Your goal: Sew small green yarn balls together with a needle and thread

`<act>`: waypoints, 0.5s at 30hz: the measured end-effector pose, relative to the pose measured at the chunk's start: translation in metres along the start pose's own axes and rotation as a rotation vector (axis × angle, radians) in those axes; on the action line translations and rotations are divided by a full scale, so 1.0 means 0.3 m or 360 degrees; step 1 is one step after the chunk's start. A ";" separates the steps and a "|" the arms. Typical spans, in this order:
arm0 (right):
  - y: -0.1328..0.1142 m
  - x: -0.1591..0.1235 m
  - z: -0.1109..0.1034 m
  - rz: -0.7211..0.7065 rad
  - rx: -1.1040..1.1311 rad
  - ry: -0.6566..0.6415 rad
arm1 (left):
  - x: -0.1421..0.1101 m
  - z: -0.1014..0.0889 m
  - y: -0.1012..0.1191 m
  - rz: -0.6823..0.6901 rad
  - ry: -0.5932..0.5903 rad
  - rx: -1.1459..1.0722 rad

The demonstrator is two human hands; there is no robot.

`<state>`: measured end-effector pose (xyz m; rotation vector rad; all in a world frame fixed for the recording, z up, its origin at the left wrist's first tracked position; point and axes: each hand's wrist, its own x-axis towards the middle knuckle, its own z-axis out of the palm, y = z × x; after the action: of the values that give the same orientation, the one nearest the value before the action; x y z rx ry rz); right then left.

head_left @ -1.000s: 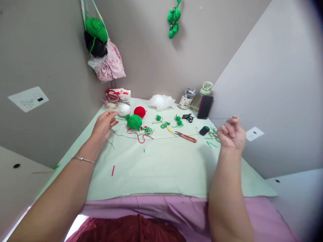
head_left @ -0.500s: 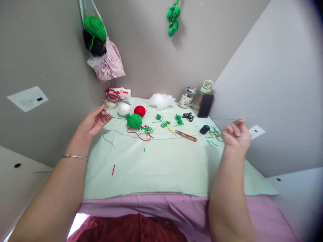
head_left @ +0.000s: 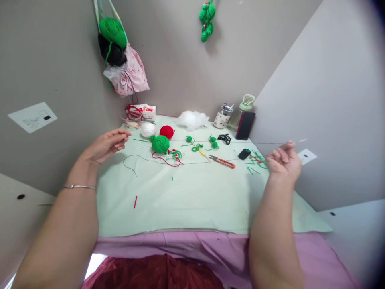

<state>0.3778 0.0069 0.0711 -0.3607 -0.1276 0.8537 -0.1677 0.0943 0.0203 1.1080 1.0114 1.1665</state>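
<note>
A thin dark thread [head_left: 258, 143] stretches across above the table, pulled nearly straight between my hands. My right hand [head_left: 284, 160], raised at the right, is closed with thumb and finger pinching the thread. Just past its fingertips shows a thin pale sliver [head_left: 302, 140], too small to name surely. My left hand [head_left: 108, 145] is at the left with thumb and fingertips pinched together; the thread fades toward it. Below the thread lie a black thread spool [head_left: 244, 154], orange-handled thread snips [head_left: 222, 161] and a yellow crochet hook [head_left: 200, 152].
A green yarn ball [head_left: 160, 144], red yarn ball [head_left: 167, 131] and white yarn ball [head_left: 148, 129] sit at the left. White stuffing [head_left: 192, 119], a pen holder [head_left: 222, 117], a bottle [head_left: 240, 116] and a phone [head_left: 246, 125] stand behind. Green yarn scraps [head_left: 255, 161] lie right.
My left hand has moved slightly left, and its fingers have come together. The thread now hangs a little lower across the middle. My right hand has barely shifted.
</note>
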 end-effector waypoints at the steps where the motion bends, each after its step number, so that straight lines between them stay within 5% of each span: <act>1: -0.004 0.004 -0.004 -0.0006 0.0002 0.0010 | -0.009 -0.017 0.004 -0.0025 -0.0055 0.0156; 7: -0.030 0.033 -0.030 -0.0083 0.0026 0.0060 | -0.042 -0.093 0.016 -0.0088 -0.0203 0.0682; 15: -0.062 0.042 -0.048 -0.0209 -0.0007 0.0141 | -0.025 -0.067 -0.016 -0.0050 -0.0155 0.1272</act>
<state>0.4029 0.0014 0.0642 -0.3897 -0.0700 0.7064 -0.1876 0.0891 0.0121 1.7364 1.4621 0.6634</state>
